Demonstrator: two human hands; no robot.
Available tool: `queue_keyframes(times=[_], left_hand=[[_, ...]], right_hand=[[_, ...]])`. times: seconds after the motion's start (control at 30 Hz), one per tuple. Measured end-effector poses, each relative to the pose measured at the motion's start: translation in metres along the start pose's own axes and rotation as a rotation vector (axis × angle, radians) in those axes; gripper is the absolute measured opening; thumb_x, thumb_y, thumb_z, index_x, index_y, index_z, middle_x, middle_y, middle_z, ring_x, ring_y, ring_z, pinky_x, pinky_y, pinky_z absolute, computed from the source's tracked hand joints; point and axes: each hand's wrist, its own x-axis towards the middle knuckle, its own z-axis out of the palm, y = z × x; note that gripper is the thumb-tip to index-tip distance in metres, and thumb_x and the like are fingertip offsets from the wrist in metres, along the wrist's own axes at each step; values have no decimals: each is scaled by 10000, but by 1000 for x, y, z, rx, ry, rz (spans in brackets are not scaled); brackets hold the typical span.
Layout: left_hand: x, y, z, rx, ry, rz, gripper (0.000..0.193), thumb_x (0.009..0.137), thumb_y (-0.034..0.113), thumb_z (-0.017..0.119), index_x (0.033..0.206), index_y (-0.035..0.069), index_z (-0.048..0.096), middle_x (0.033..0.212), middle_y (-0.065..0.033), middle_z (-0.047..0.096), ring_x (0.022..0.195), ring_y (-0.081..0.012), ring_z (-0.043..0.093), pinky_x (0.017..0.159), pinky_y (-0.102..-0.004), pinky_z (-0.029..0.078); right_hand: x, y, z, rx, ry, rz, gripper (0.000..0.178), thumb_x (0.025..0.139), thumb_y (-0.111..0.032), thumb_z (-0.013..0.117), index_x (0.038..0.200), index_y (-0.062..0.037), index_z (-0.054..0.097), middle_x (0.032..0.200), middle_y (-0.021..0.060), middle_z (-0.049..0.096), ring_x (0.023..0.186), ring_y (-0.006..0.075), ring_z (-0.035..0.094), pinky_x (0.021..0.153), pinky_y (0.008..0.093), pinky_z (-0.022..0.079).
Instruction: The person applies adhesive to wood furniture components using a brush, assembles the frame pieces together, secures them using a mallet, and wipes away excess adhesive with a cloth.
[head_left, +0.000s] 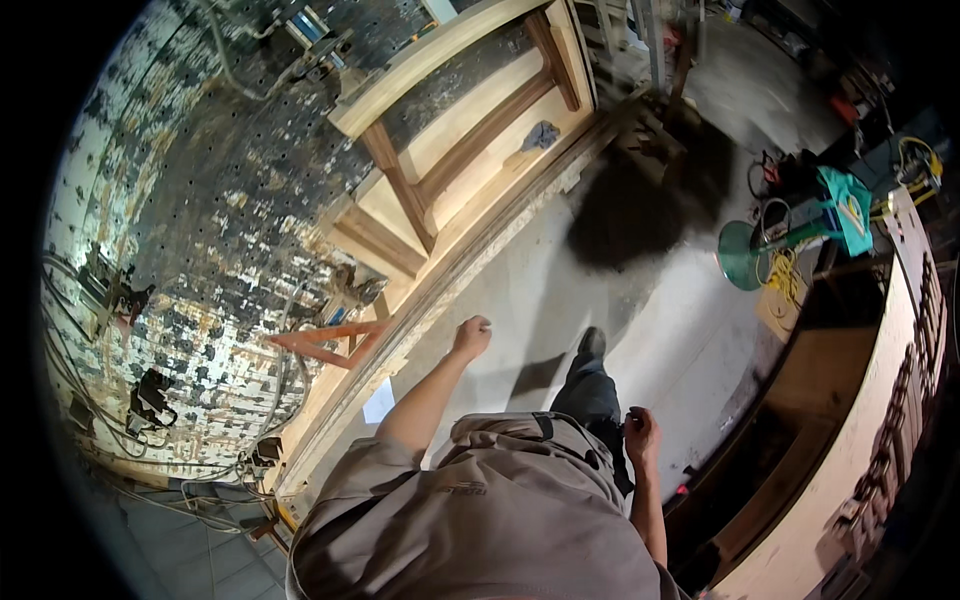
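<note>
My left hand (472, 338) is curled into a loose fist over the floor, just right of the workbench edge, and I see nothing in it. My right hand (642, 437) hangs beside my right leg with its fingers bent in, and no held thing shows there. Neither hand touches the furniture. On the bench nearest my left hand lies a wooden frame (480, 140) with pale curved rails and darker crosspieces. A grey crumpled cloth (541, 136) rests on it. A reddish wooden triangular piece (335, 338) sits at the bench edge.
The worn, perforated workbench top (215, 215) fills the left side, with clamps (150, 398) and hoses on it. Grey concrete floor (520, 265) runs alongside. At right stand a green round-based stand (740, 255), yellow cord (785, 275) and a wooden cabinet (800, 400) with a chain on top.
</note>
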Motion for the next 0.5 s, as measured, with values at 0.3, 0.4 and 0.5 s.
queue_keyframes(times=[0.3,0.4,0.5], left_hand=[[165,70,-5,137,112,-140,318,797,267,616,1055,83,636,1032,-163,651,995,-321,616,870,-414,480],[248,130,-5,174,170,-85,311,791,245,629,1057,86,641,1061,-195,634,1018,-344,603,888,-436,472],[334,157,7,213,246,-78,301,773,196,645,1051,80,641,1055,-216,615,998,-368,601,892,-447,471]], right_hand=[[226,-50,-22,154,-225,35,172,853,-48,618,1012,19,618,827,131,688,708,177,683,655,294,527],[271,-60,-14,164,-292,66,181,855,-48,617,1023,20,618,837,123,688,715,177,682,669,295,529],[307,-61,-4,124,-336,159,172,857,-55,621,1016,11,622,824,120,686,705,179,680,666,291,528]])
